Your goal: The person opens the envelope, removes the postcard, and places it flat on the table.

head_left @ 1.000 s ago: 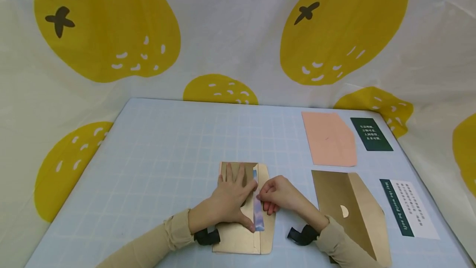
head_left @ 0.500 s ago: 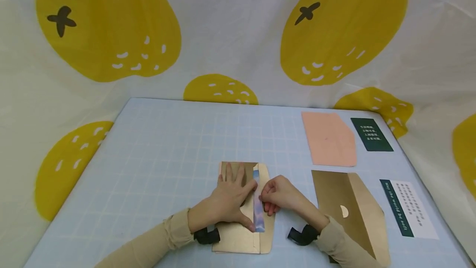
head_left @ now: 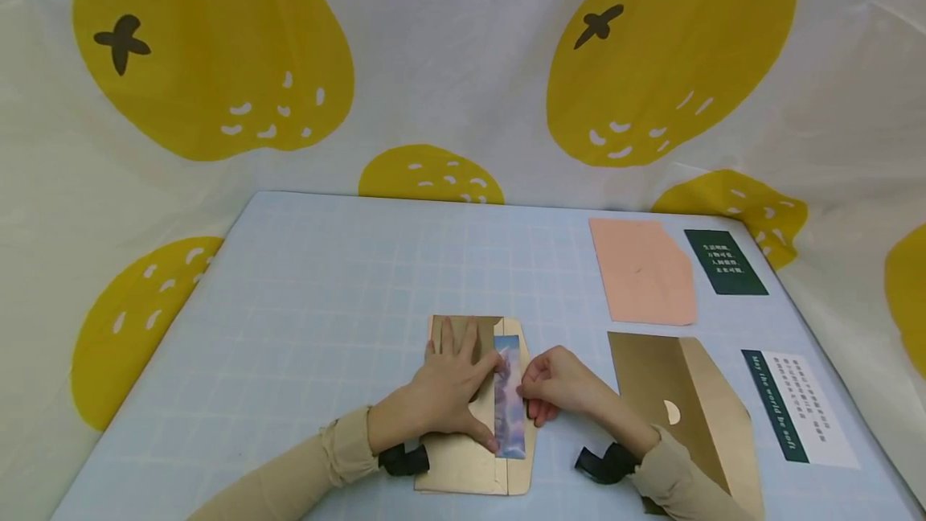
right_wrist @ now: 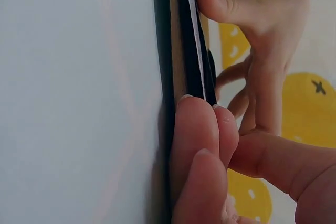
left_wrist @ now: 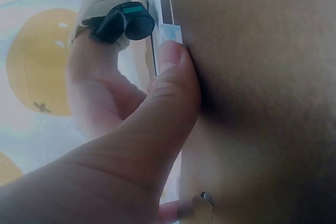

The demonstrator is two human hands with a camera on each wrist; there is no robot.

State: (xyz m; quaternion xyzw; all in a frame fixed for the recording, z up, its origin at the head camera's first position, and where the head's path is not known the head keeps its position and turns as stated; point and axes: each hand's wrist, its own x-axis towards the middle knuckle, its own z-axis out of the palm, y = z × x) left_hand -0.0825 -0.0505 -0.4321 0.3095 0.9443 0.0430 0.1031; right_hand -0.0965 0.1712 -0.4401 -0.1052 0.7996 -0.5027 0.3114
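Head view: patterned card apparently part-way out of gold envelope, lying over flap on worktop. Could crease (thin stock, probably) if right hand, pinching card's edge, pulls askew; envelope could slide if left hand, spread flat on it, eases off.

Left wrist view: left thumb by card corner.

Right wrist view: fingertips closed on edge.

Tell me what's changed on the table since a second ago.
The right hand has moved rightward with the edge of the blue-purple card it pinches, so a wider strip of that card shows. Nothing was newly gripped or let go. The left hand stays spread on the gold envelope; the pink envelope, green card, green-and-white card and second gold envelope stayed put.
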